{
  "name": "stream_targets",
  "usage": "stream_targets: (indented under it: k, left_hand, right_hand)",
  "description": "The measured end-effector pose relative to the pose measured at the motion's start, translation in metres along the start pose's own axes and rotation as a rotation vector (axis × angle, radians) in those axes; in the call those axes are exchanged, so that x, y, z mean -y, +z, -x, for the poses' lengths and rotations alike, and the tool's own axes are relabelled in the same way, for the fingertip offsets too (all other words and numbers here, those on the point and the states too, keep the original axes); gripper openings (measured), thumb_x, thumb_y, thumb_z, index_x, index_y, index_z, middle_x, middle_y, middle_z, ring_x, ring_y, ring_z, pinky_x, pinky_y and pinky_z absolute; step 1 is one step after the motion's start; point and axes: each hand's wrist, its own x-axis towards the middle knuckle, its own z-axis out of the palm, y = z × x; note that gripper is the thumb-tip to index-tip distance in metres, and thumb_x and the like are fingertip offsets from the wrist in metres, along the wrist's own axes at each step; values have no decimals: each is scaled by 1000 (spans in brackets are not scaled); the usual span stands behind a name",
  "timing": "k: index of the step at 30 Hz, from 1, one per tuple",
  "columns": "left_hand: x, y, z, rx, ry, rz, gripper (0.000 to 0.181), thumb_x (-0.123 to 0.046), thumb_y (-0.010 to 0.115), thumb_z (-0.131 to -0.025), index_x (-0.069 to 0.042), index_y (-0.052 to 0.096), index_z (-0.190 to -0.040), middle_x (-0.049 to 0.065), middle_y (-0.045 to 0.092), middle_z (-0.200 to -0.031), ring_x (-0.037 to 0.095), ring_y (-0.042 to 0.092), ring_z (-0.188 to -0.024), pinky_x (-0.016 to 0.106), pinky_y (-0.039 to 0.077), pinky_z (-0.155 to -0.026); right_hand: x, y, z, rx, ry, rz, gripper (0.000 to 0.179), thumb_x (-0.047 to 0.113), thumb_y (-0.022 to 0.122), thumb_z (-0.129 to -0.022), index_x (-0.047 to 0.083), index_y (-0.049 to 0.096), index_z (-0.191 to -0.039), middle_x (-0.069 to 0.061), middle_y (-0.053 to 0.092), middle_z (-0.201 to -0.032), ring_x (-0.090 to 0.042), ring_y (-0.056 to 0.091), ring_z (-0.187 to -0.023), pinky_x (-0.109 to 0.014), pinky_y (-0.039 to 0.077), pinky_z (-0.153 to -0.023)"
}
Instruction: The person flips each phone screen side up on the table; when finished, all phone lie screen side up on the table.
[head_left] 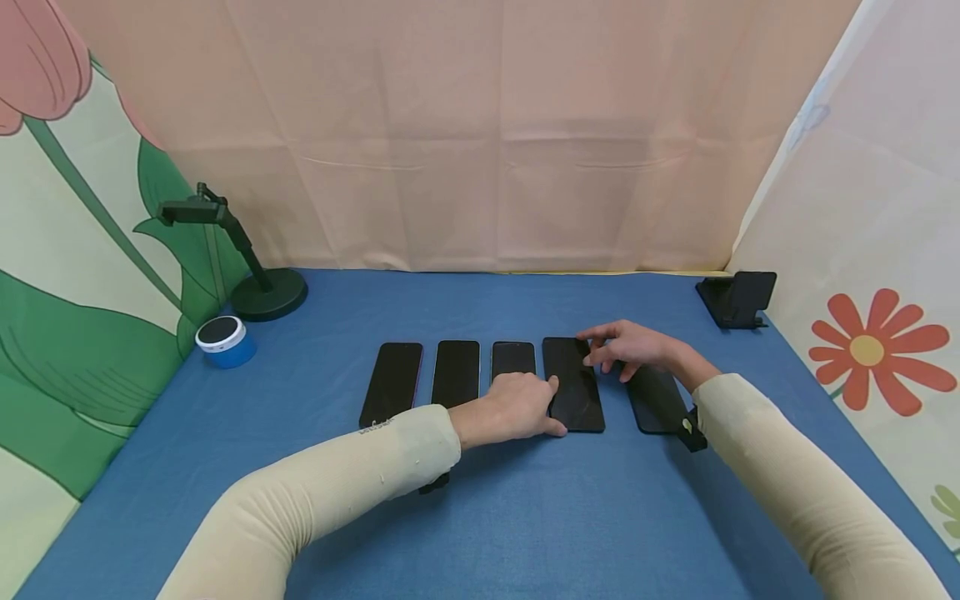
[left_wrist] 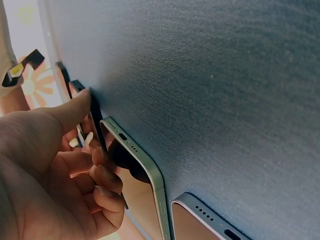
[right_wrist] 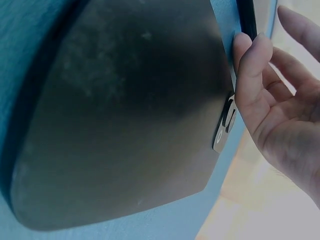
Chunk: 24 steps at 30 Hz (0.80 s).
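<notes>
Several dark smartphones lie side by side in a row. Both hands are at the large black smartphone [head_left: 574, 392], second from the right, which lies flat. My left hand [head_left: 512, 407] grips its lower left corner, thumb at the bottom edge and fingers at the left side. At the upper right corner, my right hand [head_left: 628, 344] holds the edge with thumb and fingertips. The rightmost smartphone [right_wrist: 125, 120] lies under the right wrist, its camera bump showing in the right wrist view. Left of the gripped one is a light-framed smartphone [left_wrist: 150, 167], partly covered by the left hand in the head view.
Two more smartphones, one [head_left: 392, 379] at the far left and another [head_left: 456, 371] beside it, complete the row on the blue cloth [head_left: 525, 517]. Behind stand a black stand [head_left: 258, 283] and blue-white jar [head_left: 225, 340] at left, and a black phone holder [head_left: 738, 298] at right.
</notes>
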Motion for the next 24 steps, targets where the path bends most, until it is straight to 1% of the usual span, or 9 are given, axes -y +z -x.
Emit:
stream_targets:
  k: [4, 7, 13, 16, 18, 20, 22, 24]
  left_hand:
    - [0, -1, 0, 0, -1, -13, 80, -63, 66, -88, -19, 45, -152, 5, 74, -112, 15, 67, -87, 29, 48, -54]
    - [-1, -1, -1, 0, -6, -22, 80, -63, 66, -88, -20, 46, -152, 5, 73, -112, 14, 65, -84, 29, 47, -54]
    - [-1, -1, -1, 7, -11, -21, 81, -64, 66, -88, -20, 45, -153, 5, 73, -106, 14, 62, -75, 29, 46, -51]
    - [-2, -1, -2, 1, -7, -22, 80, -63, 65, -89, -19, 45, -152, 5, 73, -104, 14, 63, -76, 29, 47, -51]
    - [-4, -1, -3, -19, 4, -22, 78, -62, 64, -90, -18, 46, -152, 4, 73, -108, 15, 66, -82, 29, 49, -54]
    - [-8, -3, -5, -45, 28, -14, 75, -60, 61, -93, -18, 45, -152, 4, 72, -118, 16, 68, -94, 30, 53, -60]
    - [-12, -4, -8, -66, 75, -6, 71, -58, 58, -96, -17, 45, -153, 4, 68, -128, 17, 67, -106, 32, 57, -70]
    - [-16, -6, -12, -70, 129, 8, 68, -55, 56, -98, -18, 43, -153, 4, 63, -138, 16, 64, -117, 33, 58, -80]
  right_hand:
    - [1, 0, 0, -1, 1, 6, 63, 27, 66, -96, 11, 43, -153, -12, 59, -105, -24, 59, -83, -33, 54, -57]
    - [1, 1, 0, -1, 3, 9, 63, 27, 66, -96, 11, 43, -153, -12, 58, -106, -24, 59, -83, -33, 55, -57]
    - [1, 0, 0, -7, 12, 15, 64, 27, 68, -95, 12, 44, -152, -11, 58, -107, -24, 59, -84, -33, 55, -58]
    - [0, -1, 2, -9, 9, 24, 65, 28, 67, -95, 13, 42, -153, -12, 58, -111, -24, 60, -85, -33, 55, -59]
    - [-2, -5, 5, -16, 2, 31, 65, 28, 66, -96, 14, 40, -154, -13, 57, -118, -24, 60, -88, -34, 55, -60]
    - [-5, -10, 10, -30, -6, 36, 66, 28, 65, -97, 15, 38, -156, -15, 56, -124, -26, 60, -89, -35, 55, -62]
    - [-9, -17, 15, -53, -9, 36, 66, 28, 65, -98, 15, 36, -156, -15, 54, -129, -27, 60, -90, -36, 55, -62]
    - [-13, -25, 20, -75, -3, 36, 67, 28, 64, -98, 14, 35, -156, -16, 54, -131, -29, 59, -91, -37, 54, -61]
